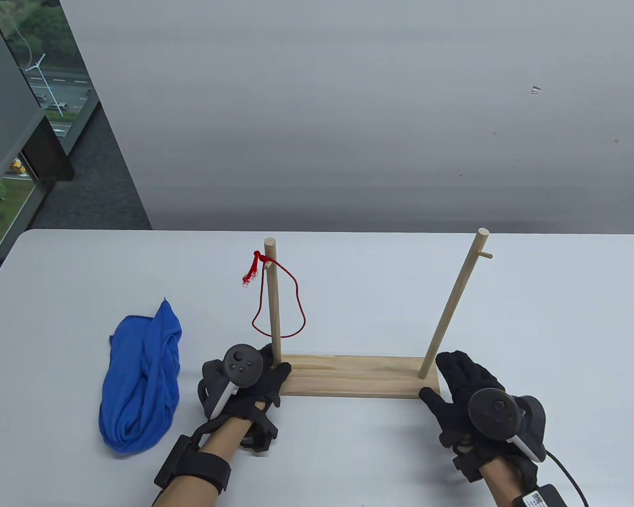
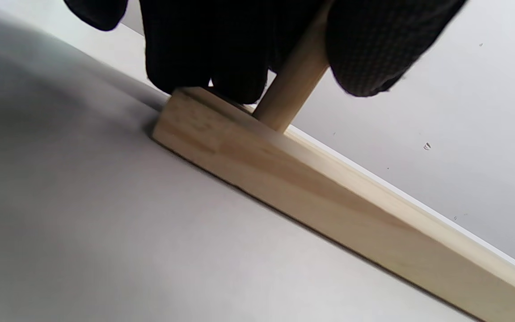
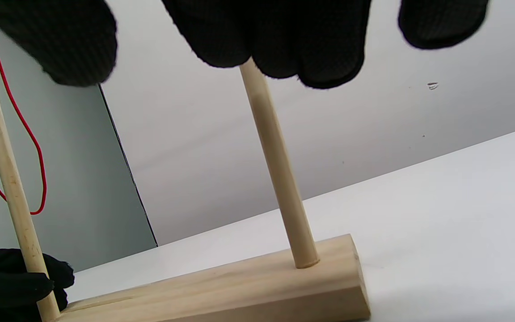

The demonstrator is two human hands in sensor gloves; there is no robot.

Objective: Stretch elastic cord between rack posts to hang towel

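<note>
Table view shows a pale wooden rack base [image 1: 348, 376] lying flat on the white table [image 1: 507, 317], with two round wooden dowel posts standing in it. The left post [image 1: 272, 306] stands nearly straight; the right post [image 1: 451, 306] leans and carries a small side peg [image 1: 487, 255] near its top. A thin red elastic cord [image 1: 277, 303] is knotted near the top of the left post and hangs from it as a slack loop, touching nothing else. A crumpled blue cloth towel [image 1: 140, 377] lies on the table, left of the rack and apart from it.

The left hand [image 1: 243, 391] presses down on the left end of the base, fingers [image 2: 235, 53] curled around the foot of the post. The right hand [image 1: 467, 393] rests spread open at the right end of the base, gripping nothing; in the right wrist view its fingertips [image 3: 284, 40] hover just in front of the right post.

The cord will likely be light, limp and springy, so it should be pinched at the bottom of the loop and drawn toward the peg. The rack looks light, so it may tip or slide under tension unless the base is held down. The towel is soft and floppy, best lifted by an edge.
</note>
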